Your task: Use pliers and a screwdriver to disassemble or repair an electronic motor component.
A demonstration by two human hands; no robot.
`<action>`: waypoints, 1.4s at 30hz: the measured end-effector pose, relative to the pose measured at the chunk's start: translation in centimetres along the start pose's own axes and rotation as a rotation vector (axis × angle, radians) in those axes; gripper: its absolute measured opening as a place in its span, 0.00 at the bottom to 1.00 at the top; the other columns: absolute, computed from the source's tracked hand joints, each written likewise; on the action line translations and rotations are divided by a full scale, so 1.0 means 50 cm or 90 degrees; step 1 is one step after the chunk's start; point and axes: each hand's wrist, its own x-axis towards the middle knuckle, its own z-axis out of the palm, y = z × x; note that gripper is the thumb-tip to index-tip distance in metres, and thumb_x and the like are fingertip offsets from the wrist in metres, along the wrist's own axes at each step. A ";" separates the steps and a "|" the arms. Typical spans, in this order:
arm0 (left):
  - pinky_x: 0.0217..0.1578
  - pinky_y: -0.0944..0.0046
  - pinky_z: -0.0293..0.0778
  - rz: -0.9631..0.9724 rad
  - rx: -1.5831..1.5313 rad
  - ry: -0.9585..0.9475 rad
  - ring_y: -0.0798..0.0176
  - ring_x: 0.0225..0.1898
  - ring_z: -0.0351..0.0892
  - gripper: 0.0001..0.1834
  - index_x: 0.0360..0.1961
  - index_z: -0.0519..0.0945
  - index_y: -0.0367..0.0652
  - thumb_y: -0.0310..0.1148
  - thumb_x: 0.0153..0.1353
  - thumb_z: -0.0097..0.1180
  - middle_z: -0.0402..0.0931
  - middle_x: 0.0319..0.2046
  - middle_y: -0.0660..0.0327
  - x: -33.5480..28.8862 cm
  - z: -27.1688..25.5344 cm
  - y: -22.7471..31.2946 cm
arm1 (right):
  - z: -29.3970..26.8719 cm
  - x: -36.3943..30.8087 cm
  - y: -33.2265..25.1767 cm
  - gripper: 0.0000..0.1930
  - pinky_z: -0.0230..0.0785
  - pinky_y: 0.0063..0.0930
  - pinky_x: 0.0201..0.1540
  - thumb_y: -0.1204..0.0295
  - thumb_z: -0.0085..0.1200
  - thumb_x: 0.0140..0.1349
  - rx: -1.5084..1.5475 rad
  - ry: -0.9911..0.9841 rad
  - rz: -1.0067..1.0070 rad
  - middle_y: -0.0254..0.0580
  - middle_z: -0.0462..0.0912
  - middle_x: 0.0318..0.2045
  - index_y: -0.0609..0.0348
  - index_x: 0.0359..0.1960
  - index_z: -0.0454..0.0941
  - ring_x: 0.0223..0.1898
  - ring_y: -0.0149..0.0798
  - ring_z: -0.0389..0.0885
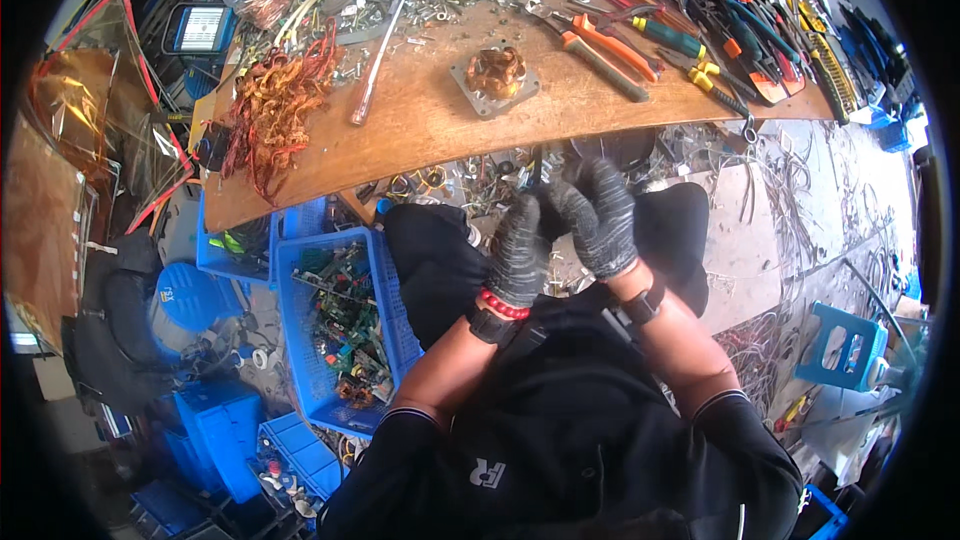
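Note:
Both my hands wear grey-and-black gloves and are raised close together above my lap, just in front of the table's near edge. My left hand [517,252] points its fingers upward, with a red bead bracelet and a dark band at the wrist. Close beside it on the right is my right hand [603,225], a dark watch on its wrist. Motion smears the fingers, and the dark gap between the palms hides whether anything is held. Beyond them on the wooden table [420,130] sits a motor stator [495,77] with copper windings on a square metal plate.
Pliers [615,45], screwdrivers [670,37] and other tools crowd the table's right. A pile of copper wire [275,115] lies at its left, near a long screwdriver [385,40]. Below left stands a blue crate [290,340] of circuit-board scrap; a blue stool [842,348] is right.

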 end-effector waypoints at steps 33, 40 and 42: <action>0.46 0.57 0.79 -0.391 1.009 0.224 0.57 0.42 0.85 0.09 0.45 0.81 0.36 0.31 0.72 0.55 0.84 0.39 0.57 -0.519 -0.214 0.219 | -0.172 0.031 0.303 0.06 0.79 0.43 0.42 0.71 0.60 0.64 -0.199 -0.017 0.028 0.48 0.87 0.33 0.52 0.41 0.86 0.40 0.51 0.88; 0.32 0.53 0.75 -0.340 0.922 0.292 0.54 0.29 0.82 0.11 0.32 0.81 0.34 0.33 0.62 0.59 0.81 0.26 0.51 -0.584 -0.201 0.136 | -0.110 0.026 0.288 0.17 0.73 0.29 0.47 0.62 0.65 0.71 -0.028 0.033 0.273 0.34 0.89 0.40 0.62 0.52 0.89 0.41 0.27 0.79; 0.32 0.51 0.76 -0.319 0.971 0.306 0.52 0.29 0.85 0.13 0.31 0.82 0.35 0.37 0.61 0.61 0.80 0.23 0.50 -0.570 -0.193 0.127 | -0.106 0.024 0.286 0.17 0.73 0.29 0.46 0.62 0.63 0.71 -0.041 0.012 0.242 0.35 0.90 0.40 0.63 0.51 0.89 0.40 0.27 0.79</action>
